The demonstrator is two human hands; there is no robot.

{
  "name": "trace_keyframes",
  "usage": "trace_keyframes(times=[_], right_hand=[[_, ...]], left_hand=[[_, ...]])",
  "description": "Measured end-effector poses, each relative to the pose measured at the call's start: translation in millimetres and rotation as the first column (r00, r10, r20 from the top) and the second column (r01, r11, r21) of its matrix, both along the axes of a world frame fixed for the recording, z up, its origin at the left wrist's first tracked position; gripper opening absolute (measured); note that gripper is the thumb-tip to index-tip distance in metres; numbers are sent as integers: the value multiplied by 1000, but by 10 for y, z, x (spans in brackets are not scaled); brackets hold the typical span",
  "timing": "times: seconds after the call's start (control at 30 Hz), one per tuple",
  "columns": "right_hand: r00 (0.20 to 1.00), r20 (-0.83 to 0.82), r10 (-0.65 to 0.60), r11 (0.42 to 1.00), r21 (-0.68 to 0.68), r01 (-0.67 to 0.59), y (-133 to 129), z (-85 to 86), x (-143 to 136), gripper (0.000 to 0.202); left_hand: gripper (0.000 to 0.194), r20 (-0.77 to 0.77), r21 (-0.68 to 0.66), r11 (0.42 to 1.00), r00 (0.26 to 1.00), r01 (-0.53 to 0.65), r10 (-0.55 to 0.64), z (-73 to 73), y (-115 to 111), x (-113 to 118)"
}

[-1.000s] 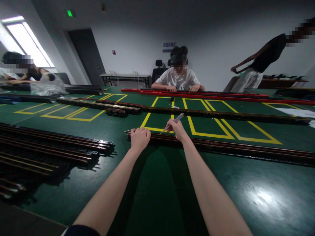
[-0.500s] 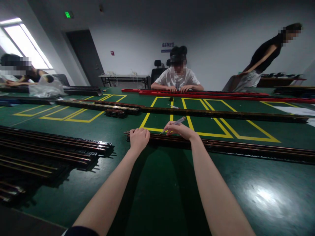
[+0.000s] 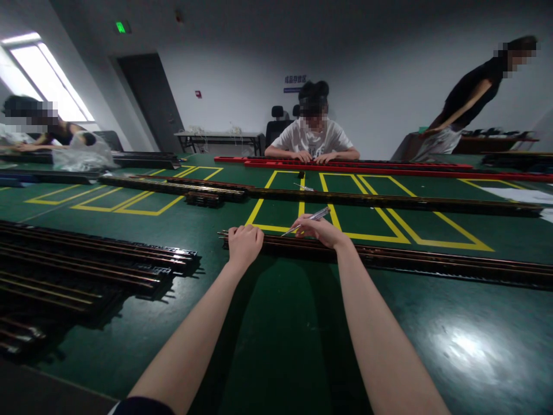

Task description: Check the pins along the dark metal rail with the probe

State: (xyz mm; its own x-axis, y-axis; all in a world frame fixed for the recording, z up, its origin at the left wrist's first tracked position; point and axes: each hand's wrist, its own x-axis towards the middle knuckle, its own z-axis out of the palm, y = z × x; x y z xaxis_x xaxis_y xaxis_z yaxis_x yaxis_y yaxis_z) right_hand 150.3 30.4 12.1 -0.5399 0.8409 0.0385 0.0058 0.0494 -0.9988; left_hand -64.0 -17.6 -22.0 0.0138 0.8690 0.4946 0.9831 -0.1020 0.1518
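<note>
A long black rail with copper-coloured strips (image 3: 410, 262) lies across the green table in front of me, its strip ends poking out at the left. My left hand (image 3: 245, 245) is closed over the rail near that left end. In my right hand (image 3: 317, 230) is a slim screwdriver (image 3: 318, 214) with a clear handle, held slantwise like a pen. Its thin metal tip points down and left at the rail's top, between my two hands. Whether the tip touches the rail I cannot tell.
Several similar rails (image 3: 78, 256) are stacked at the left. Another long rail (image 3: 389, 200) crosses the table farther back, over yellow tape outlines (image 3: 375, 235). Beyond it, a co-worker (image 3: 313, 135) sits at red rails (image 3: 367, 167). Papers (image 3: 518, 195) lie at the right.
The screwdriver's handle has tipped slightly lower and to the right in my right hand. My left hand stays on the rail. The standing person at the right has shifted a little rightward.
</note>
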Motion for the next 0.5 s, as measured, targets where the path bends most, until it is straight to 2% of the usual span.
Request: trace_keyframes(times=[0.5], right_hand=[[963, -150, -225, 974, -53, 220, 40, -55, -12, 14]], left_hand=[[43, -2, 2, 1000, 1000, 3, -3, 6, -10, 3]])
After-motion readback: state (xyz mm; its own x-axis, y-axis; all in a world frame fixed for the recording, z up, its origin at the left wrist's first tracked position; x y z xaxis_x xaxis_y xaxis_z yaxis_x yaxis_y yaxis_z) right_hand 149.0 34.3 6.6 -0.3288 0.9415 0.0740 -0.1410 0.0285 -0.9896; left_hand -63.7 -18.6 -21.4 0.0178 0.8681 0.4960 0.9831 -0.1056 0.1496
